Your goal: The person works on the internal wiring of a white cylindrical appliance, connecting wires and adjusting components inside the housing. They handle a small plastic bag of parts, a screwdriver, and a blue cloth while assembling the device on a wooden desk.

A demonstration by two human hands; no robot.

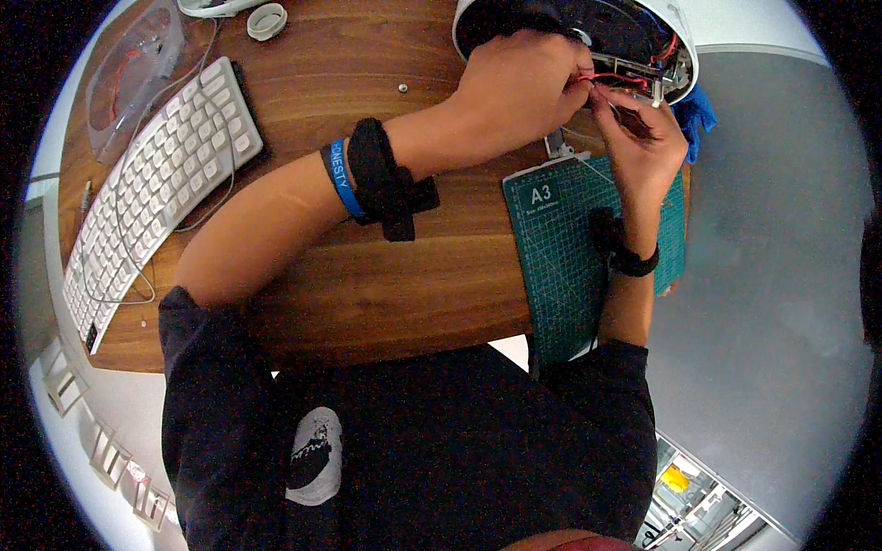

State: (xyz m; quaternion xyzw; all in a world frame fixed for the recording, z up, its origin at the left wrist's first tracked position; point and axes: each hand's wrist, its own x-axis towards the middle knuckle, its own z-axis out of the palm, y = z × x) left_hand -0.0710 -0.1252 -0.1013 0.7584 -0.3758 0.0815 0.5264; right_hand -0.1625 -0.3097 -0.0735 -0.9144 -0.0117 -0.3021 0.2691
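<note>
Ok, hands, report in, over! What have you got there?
Left hand and right hand both pinching red wires at the opened round white device. Green cutting mat beneath. Nothing blocking, over.

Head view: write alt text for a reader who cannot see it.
Both bare hands, left hand and right hand, pinch thin red wires at the open round white device with exposed electronics, at the far edge of a brown wooden table. A green cutting mat lies under the right forearm; a white keyboard sits to the left.
</note>
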